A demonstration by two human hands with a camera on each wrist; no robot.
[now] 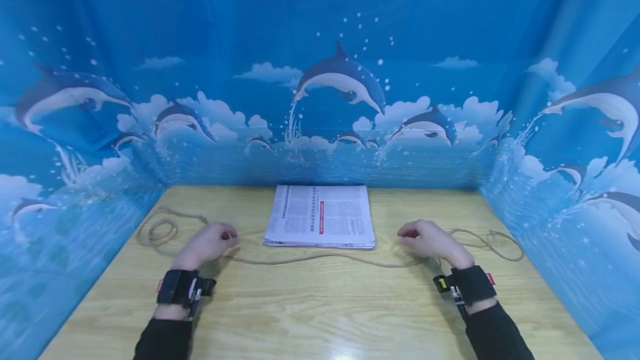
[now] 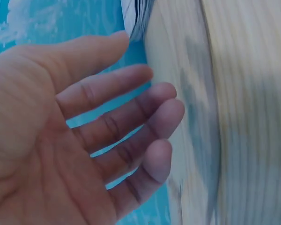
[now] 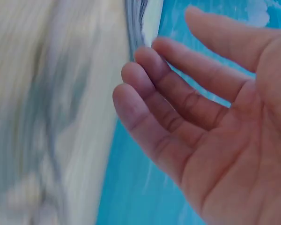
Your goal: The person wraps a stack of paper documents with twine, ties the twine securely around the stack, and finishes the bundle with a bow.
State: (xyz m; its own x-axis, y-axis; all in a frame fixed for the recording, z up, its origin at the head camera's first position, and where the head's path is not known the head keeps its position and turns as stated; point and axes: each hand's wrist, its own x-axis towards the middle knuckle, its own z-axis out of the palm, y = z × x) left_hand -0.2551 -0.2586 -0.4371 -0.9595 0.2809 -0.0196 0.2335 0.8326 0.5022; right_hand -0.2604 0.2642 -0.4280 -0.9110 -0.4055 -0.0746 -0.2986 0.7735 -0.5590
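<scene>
A stack of folded newspapers (image 1: 320,216) lies flat at the back middle of the wooden table. In front of it a thin tan rope (image 1: 320,255) runs across, with loose coils at its left end and loops at its right. My left hand (image 1: 210,242) is above the rope left of the stack; in the left wrist view its fingers (image 2: 131,112) are loosely bent with nothing in them. On the other side my right hand (image 1: 430,239) hovers over the rope, and the right wrist view shows its fingers (image 3: 173,98) relaxed and holding nothing.
A blue curtain (image 1: 320,160) printed with dolphins stands round the back and both sides of the table (image 1: 320,304). Each wrist wears a black strap with a small camera, the left strap (image 1: 176,288) and the right strap (image 1: 474,283).
</scene>
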